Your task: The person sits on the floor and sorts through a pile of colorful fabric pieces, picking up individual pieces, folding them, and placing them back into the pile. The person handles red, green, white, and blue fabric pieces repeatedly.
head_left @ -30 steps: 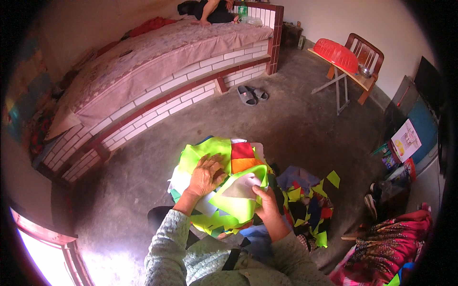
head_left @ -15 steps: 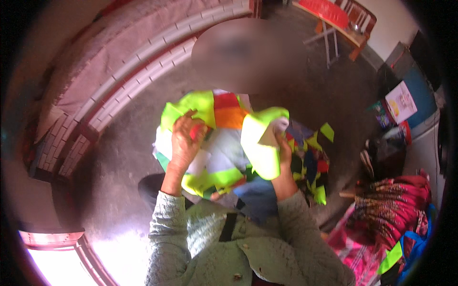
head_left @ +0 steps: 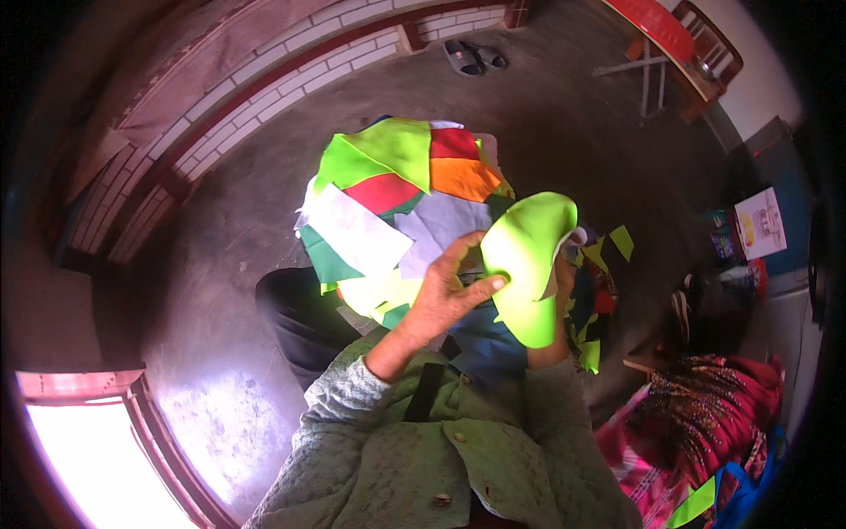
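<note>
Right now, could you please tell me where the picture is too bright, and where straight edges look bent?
In the head view, glare whites out the reddish-framed opening at lower left and spills onto the smooth grey floor beside it; also in the head view, the white brick rows curve, and black surrounds the rim.

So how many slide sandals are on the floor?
2: the left sandal and the right sandal lie side by side beyond the cloth-scrap pile, near the white-brick platform. Others could be hidden.
</note>
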